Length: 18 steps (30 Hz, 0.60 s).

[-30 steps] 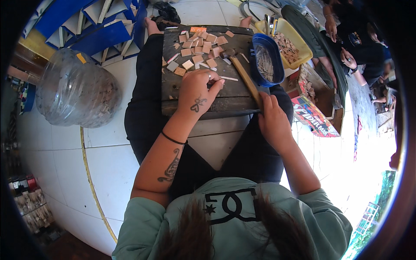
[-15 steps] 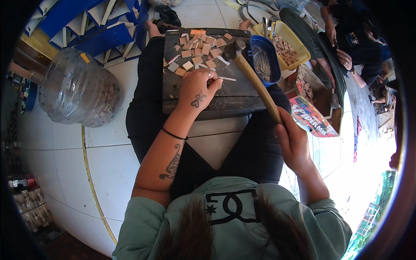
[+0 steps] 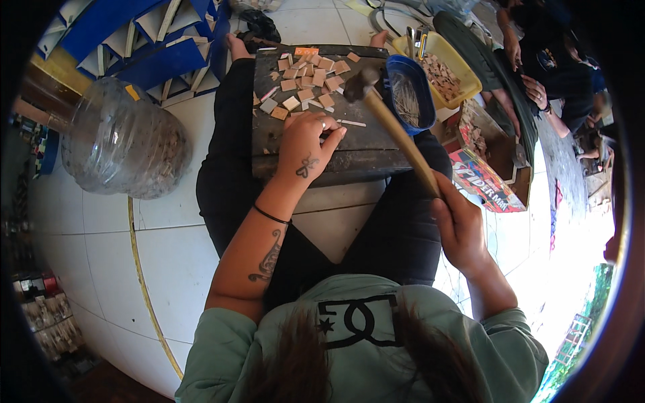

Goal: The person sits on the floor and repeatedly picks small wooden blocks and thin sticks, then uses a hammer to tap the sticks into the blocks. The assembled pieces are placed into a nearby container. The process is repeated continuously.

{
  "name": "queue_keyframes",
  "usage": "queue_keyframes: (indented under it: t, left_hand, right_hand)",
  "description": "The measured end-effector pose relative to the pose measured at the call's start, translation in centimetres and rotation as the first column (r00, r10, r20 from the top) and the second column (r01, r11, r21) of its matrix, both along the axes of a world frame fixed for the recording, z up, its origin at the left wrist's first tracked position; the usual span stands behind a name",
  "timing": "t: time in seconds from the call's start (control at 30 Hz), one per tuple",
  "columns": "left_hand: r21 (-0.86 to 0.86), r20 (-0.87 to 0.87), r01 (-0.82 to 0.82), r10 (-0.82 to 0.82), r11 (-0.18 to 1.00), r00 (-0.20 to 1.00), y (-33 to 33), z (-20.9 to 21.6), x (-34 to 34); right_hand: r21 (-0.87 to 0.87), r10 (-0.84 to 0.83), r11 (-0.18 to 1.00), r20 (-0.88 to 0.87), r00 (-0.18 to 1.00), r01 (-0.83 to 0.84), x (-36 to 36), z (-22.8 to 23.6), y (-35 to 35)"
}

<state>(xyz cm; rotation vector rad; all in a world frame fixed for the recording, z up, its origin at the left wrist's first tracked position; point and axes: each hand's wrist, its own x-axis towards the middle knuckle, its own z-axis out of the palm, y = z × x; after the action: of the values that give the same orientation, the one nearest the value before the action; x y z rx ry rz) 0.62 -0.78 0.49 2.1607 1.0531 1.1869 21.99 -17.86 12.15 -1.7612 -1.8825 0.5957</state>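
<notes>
My right hand (image 3: 460,225) grips the wooden handle of a hammer (image 3: 400,134). The hammer's dark metal head is over the right part of a dark, worn wooden block (image 3: 376,151) between my legs. Low over the block, my left hand (image 3: 309,138) has thumb and index finger pinched together; what they hold, if anything, is too small to make out. A thin pale strip (image 3: 353,123) lies by those fingertips. Just beyond the left hand, many small brown wooden squares (image 3: 306,80) are scattered on the block.
A blue tub (image 3: 408,107) of thin nail-like pieces stands at the block's right. Past it are a yellow basin (image 3: 470,70) of wood pieces and a printed cardboard box (image 3: 487,181). A clear plastic container (image 3: 124,144) lies left. Another person's hand (image 3: 535,92) shows at far right.
The hammer head has dipped slightly toward me. My left hand's fingertips have shifted a little, and more of the pale strip shows beside them.
</notes>
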Motion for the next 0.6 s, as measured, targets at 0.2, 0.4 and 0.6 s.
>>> queue_keyframes:
  t: [0.2, 0.4, 0.6]
  left_hand:
    - [0.028, -0.012, -0.015, 0.015, 1.000, 1.000, -0.2, -0.3, 0.0]
    - [0.062, -0.010, -0.037, 0.037, 0.997, 0.999, -0.4, -0.2, 0.2]
    - [-0.009, 0.052, -0.017, 0.017, 1.000, 0.999, -1.5, 1.0, -0.1]
  right_hand:
    - [0.029, 0.017, 0.999, -0.026, 1.000, -0.017, 0.2, -0.6, -0.1]
    - [0.145, -0.024, 0.989, 0.011, 1.000, 0.022, 0.4, -3.1, 1.6]
    - [0.088, -0.153, 0.987, 0.202, 0.968, 0.137, -0.8, -8.2, 3.7]
